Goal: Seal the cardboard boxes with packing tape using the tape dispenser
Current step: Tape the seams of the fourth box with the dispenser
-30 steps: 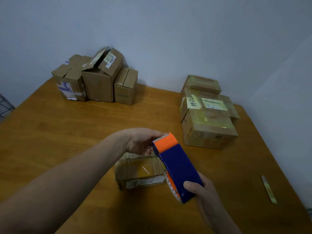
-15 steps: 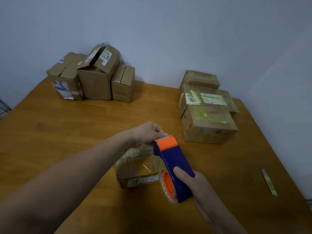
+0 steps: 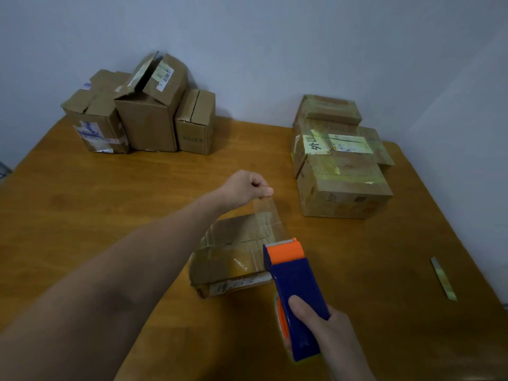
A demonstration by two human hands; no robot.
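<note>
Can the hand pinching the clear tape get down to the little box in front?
Probably yes. The left hand hovers just beyond the small box, with only the clear tape it pinches in between; that tape runs back to the tape dispenser in the right hand.

Wooden table [image 3: 82,202]: three brown boxes [image 3: 148,125] clustered back left against the wall, taped boxes [image 3: 343,185] grouped back right, one small box [image 3: 233,257] centre, loose strip [image 3: 443,279] near right edge.
</note>
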